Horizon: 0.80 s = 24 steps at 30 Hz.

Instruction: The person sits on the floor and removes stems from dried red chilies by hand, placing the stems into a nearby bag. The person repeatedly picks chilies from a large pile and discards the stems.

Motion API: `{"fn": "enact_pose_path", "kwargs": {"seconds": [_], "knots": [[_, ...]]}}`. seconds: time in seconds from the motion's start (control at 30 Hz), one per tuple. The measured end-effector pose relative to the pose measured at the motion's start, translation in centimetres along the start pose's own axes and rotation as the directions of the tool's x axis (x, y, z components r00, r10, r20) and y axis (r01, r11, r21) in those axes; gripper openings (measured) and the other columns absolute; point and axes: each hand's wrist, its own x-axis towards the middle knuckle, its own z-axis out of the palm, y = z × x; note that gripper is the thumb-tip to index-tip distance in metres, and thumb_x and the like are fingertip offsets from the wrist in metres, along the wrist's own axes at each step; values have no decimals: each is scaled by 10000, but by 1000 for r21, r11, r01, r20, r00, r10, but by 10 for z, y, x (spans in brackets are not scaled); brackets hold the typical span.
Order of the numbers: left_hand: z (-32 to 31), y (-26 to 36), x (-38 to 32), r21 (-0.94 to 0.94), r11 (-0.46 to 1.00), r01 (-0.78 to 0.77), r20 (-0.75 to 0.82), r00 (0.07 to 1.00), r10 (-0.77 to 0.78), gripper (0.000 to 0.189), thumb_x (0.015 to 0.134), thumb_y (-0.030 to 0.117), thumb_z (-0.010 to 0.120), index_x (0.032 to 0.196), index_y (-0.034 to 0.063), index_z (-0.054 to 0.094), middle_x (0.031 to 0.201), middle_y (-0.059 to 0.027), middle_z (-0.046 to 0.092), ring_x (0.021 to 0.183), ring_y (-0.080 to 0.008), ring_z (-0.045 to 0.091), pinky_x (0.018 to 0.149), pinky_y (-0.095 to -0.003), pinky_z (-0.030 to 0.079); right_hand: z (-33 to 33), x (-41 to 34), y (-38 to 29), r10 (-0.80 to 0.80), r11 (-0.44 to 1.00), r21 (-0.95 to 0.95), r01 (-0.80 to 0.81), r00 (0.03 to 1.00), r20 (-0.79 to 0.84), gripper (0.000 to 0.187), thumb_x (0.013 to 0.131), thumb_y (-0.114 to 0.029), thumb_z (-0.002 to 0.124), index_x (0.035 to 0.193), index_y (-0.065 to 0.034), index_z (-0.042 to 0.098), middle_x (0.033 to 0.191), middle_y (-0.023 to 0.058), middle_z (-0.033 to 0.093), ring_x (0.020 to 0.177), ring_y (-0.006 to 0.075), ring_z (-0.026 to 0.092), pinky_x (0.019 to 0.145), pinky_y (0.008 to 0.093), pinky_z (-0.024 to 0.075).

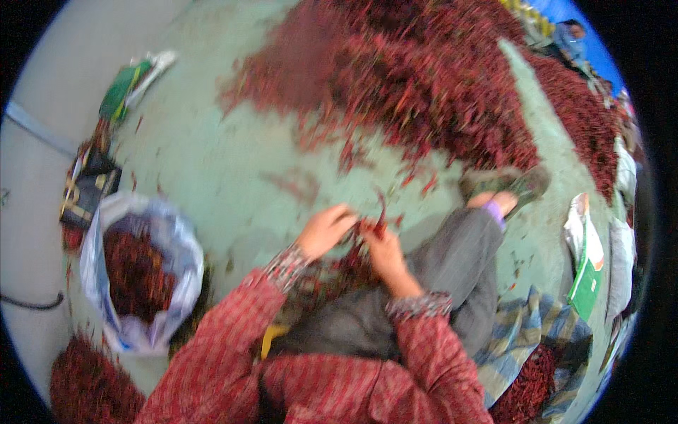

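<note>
In front of my lap, my right hand (pixel 387 255) is closed around a few dried red chilli peppers (pixel 380 225); one long pod points up past the fingers. My left hand (pixel 327 229) comes in from the other side, its bent fingertips at the same peppers. Blur hides whether those fingertips grip one. Below the hands, loose chillies and bits (pixel 352 265) lie beside my grey trouser leg (pixel 445 259). A large heap of dried red chillies (pixel 413 79) spreads over the pale green floor (pixel 206 143) ahead.
An open whitish sack (pixel 190 265) holding chillies stands at left, near a dark box (pixel 92 191) and green-and-white bag (pixel 124 90). More chillies lie lower left (pixel 87 376) and on a checked cloth (pixel 569 339) at right. Another person (pixel 569 42) sits far right.
</note>
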Motion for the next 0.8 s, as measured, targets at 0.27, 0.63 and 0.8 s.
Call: {"fn": "enact_pose_path", "kwargs": {"seconds": [0.27,0.63,0.8], "knots": [[14,-9,-11,-34,985,-167,-108,981,163,166,839,154,515,888,1,558,689,-13,548,626,-58,498,567,-222,425,2,-11,-30,179,966,156,-207,967,180,248,859,-161,525,1057,-12,539,892,-10,551,803,64,474,716,220,407],[-17,-78,54,663,734,148,-150,987,-63,373,808,376,498,983,51,546,915,-157,580,862,-299,565,749,-406,446,-4,7,-16,180,965,189,-182,983,27,158,812,-175,590,891,-59,517,651,-24,481,573,66,451,528,206,361],[-33,-90,85,815,498,296,-249,955,-159,359,776,386,524,950,73,550,1016,-132,536,918,-306,533,767,-424,427,-7,8,-10,253,951,199,-236,965,-66,174,805,-206,600,856,-51,539,665,-16,500,555,64,453,525,206,370]]}}
